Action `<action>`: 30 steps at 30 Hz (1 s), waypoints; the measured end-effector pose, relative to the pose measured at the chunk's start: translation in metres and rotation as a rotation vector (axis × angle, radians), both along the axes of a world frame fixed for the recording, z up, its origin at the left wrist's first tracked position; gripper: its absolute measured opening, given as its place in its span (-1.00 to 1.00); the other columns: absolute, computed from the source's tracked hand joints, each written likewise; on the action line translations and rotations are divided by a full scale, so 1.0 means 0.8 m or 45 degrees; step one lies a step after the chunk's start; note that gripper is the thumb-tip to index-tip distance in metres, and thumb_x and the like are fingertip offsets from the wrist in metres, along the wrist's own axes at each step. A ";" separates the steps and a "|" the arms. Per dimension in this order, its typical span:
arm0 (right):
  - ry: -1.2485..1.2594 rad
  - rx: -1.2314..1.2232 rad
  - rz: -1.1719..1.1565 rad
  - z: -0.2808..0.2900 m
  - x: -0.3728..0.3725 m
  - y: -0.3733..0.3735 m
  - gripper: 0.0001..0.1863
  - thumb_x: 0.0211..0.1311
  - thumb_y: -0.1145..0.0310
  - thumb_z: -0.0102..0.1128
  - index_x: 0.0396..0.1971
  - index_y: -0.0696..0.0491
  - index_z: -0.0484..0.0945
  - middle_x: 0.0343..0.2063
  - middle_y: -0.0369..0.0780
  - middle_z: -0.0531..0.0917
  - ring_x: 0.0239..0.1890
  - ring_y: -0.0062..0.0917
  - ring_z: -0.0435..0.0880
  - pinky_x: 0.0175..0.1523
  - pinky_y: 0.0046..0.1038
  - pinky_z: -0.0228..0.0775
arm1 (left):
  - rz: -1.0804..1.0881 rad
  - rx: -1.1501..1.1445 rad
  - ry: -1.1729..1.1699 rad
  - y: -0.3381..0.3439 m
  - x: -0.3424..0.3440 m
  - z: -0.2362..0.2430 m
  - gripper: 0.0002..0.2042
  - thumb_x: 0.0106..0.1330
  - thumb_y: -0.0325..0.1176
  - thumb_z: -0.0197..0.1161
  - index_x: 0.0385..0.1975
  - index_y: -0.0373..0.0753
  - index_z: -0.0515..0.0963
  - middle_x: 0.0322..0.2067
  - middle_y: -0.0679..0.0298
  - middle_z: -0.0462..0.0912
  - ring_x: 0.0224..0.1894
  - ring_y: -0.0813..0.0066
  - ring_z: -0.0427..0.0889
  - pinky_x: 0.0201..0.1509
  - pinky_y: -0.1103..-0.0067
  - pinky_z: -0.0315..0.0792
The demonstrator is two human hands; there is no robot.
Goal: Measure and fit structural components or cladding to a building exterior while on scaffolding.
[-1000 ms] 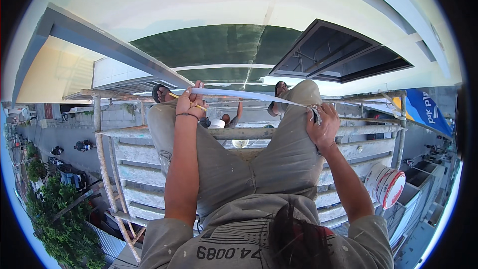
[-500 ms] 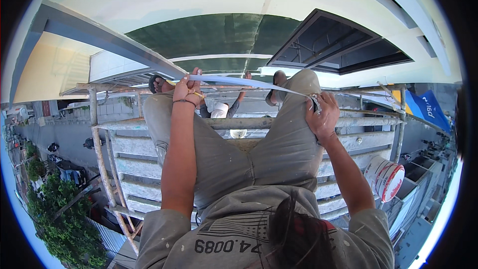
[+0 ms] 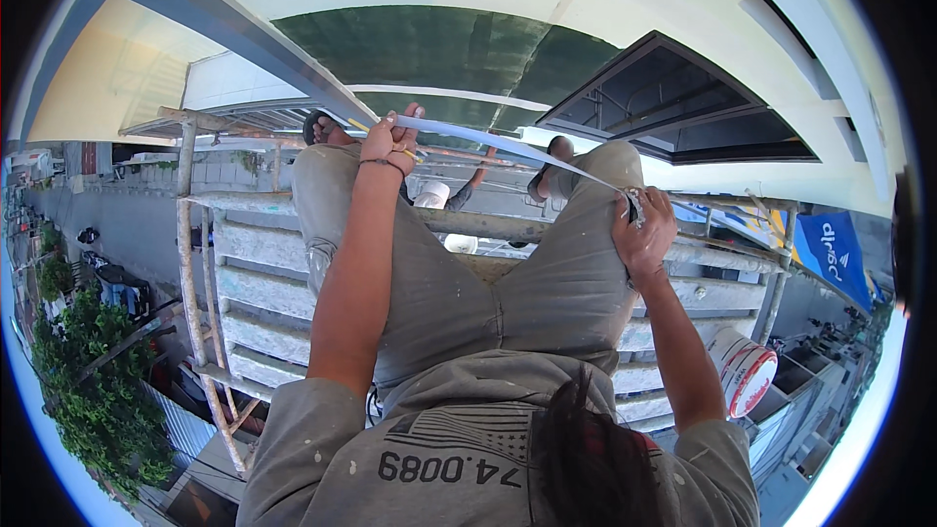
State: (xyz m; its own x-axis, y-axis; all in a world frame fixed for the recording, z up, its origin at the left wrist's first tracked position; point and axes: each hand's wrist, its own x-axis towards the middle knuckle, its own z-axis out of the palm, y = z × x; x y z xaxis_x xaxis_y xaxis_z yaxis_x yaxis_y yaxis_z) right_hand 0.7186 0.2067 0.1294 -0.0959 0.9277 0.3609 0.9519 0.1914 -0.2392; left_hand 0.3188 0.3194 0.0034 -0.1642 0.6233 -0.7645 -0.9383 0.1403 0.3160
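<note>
At the knees of the trousers (image 3: 498,307), the pale strip (image 3: 473,134) is running crosswise, left hand (image 3: 390,144) pinching, right hand (image 3: 646,234) clasping its ends.

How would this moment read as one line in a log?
Left hand: holds strip, yellow stick | Right hand: holds strip, dark object | Strip: stretched between hands | Bucket: right side

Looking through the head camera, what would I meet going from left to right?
Green tree → scaffold post → the person's left hand → white strip, stretched between the hands → the person's right hand → white-and-red bucket.
</note>
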 end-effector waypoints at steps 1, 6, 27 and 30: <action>-0.002 -0.002 0.003 0.001 -0.001 0.000 -0.82 0.02 0.43 0.37 -0.33 0.13 0.69 -0.34 -0.16 0.65 -0.28 -0.21 0.62 -0.18 -0.23 0.46 | -0.047 0.081 -0.011 -0.001 -0.004 -0.005 -0.78 0.56 -0.47 -0.09 0.11 -0.34 0.24 0.06 -0.28 0.59 0.07 -0.11 0.68 -0.52 0.71 0.58; -0.003 -0.033 -0.008 0.003 -0.003 0.000 -0.81 0.02 0.43 0.36 -0.32 0.13 0.68 -0.34 -0.15 0.64 -0.28 -0.20 0.62 -0.18 -0.23 0.46 | 0.002 0.082 -0.039 0.001 -0.004 -0.009 -0.76 0.55 -0.48 -0.11 0.13 -0.39 0.22 0.06 -0.33 0.55 0.08 -0.15 0.65 0.05 0.40 0.72; -0.031 0.002 -0.004 0.002 -0.004 0.000 -0.81 0.05 0.41 0.36 -0.31 0.13 0.69 -0.34 -0.17 0.64 -0.27 -0.23 0.61 -0.19 -0.24 0.46 | -0.008 0.056 -0.036 0.002 -0.003 -0.005 -0.75 0.56 -0.45 -0.09 0.15 -0.32 0.24 0.06 -0.27 0.58 0.08 -0.14 0.65 0.06 0.39 0.71; -0.028 -0.002 -0.007 0.002 -0.002 0.000 -0.82 0.05 0.41 0.36 -0.32 0.12 0.70 -0.34 -0.17 0.65 -0.27 -0.23 0.61 -0.19 -0.25 0.47 | -0.009 0.015 -0.001 0.000 0.007 0.012 -0.75 0.57 -0.44 -0.09 0.16 -0.31 0.24 0.07 -0.26 0.58 0.08 -0.11 0.67 -0.25 0.56 0.71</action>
